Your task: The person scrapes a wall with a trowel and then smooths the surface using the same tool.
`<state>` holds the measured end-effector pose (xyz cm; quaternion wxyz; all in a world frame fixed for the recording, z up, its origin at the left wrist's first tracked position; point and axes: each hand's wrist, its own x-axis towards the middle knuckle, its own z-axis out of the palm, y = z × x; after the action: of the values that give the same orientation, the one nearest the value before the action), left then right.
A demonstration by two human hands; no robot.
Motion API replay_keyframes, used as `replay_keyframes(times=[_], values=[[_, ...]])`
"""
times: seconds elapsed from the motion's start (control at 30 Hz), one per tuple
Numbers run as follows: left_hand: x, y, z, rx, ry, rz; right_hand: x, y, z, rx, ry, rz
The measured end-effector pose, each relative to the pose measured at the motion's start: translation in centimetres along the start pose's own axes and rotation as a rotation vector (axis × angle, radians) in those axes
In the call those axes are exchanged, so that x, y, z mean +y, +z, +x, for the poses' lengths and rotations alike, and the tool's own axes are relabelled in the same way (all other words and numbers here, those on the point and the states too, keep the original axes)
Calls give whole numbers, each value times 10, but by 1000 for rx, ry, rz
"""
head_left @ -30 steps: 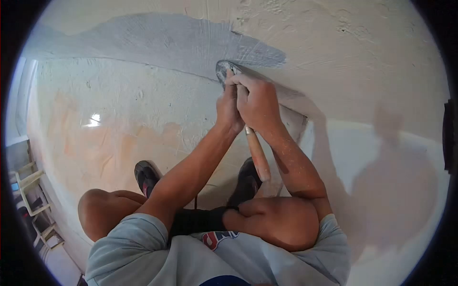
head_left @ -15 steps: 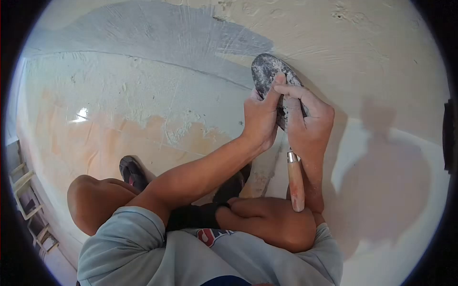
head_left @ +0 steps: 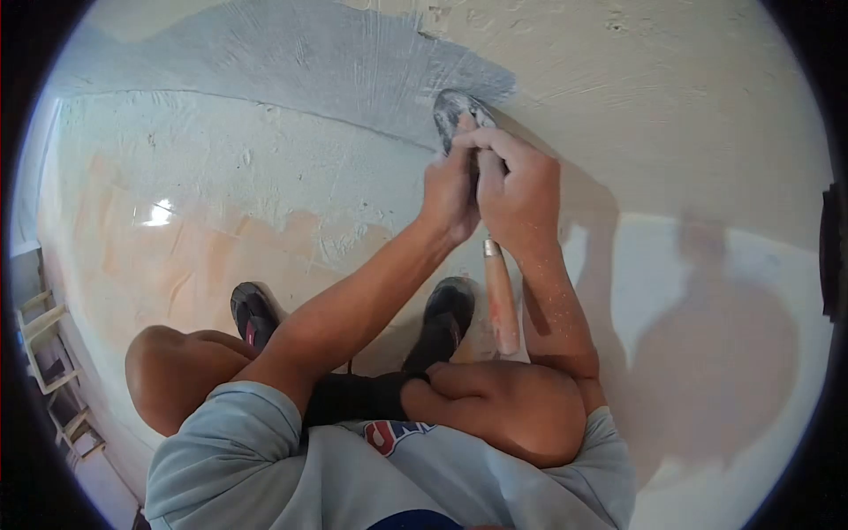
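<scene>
Both my hands are closed around the dark, rounded blade of a trowel [head_left: 450, 113], which is smeared with whitish residue. My left hand [head_left: 449, 196] holds it from the left side, thumb laid along the blade. From the right, my right hand [head_left: 521, 185] wraps it, its fingertips close by the left thumb. Below that hand hangs the trowel's wooden handle [head_left: 501, 300], with a metal ferrule at its upper end. The blade's tip is over the lower edge of a grey, streaked patch [head_left: 353, 66] on the wall. My fingers hide much of the blade.
A beige wall [head_left: 689, 106] rises ahead and to the right. The pale floor [head_left: 203, 238] has orange smears and rough spots. My shoes [head_left: 449, 305] rest on it below my arms. A wooden frame like a ladder [head_left: 53, 344] lies at the far left.
Both hands and the trowel have moved left and slightly up, toward the grey patch. The blade shows less of its face, and my right-hand shoe has come into fuller view.
</scene>
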<state>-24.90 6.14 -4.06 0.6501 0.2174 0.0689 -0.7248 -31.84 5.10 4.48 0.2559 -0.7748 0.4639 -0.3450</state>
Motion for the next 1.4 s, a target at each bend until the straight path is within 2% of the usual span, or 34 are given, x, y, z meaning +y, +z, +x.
replay_keyframes(times=[0.1,0.27,0.37,0.43,0.5,0.57,0.6,0.67,0.8,0.9,0.93,1.0,1.03,1.07,1.13,1.17,1.23,1.27,1.33,1.4], values=[[-17,17,-8,39,-5,72,-10,-27,-8,26,124,-10],[-23,34,-21,70,-15,25,-4,-42,-15,35,89,-27],[-20,33,-20,79,13,61,-9,-34,-13,28,160,-51],[-8,16,-15,16,-80,45,-9,-17,-9,27,28,-128],[-11,9,-9,-50,-58,25,-17,-13,-9,19,26,-174],[-14,2,0,-112,-44,6,2,-17,-13,31,-13,-92],[-15,12,-6,-22,29,71,3,-25,-15,1,47,-37],[-24,18,-7,42,19,91,8,-35,-18,32,58,30],[-31,38,-20,-24,53,121,0,-54,-20,53,91,-33],[-28,40,-19,26,84,114,-1,-49,-14,14,155,-34],[-22,32,-12,17,65,33,-2,-36,-8,30,71,-37],[-7,16,-8,31,45,25,1,-11,1,-47,51,-102],[-4,3,2,-184,85,-50,6,-1,2,6,-64,-96],[-8,-9,9,-183,87,-47,8,-2,0,6,-64,-92],[-2,-4,2,-30,-7,84,8,-7,-9,13,43,-18],[-9,10,-5,38,84,47,7,-10,-13,34,56,-21],[-5,14,-11,85,45,79,3,-11,-8,33,70,-35],[-6,7,-3,59,65,43,-1,-7,-3,40,-3,-56],[-3,-6,5,-49,24,64,4,-7,-3,13,13,-64],[-14,-9,7,2,48,126,9,-10,-8,9,68,0]])
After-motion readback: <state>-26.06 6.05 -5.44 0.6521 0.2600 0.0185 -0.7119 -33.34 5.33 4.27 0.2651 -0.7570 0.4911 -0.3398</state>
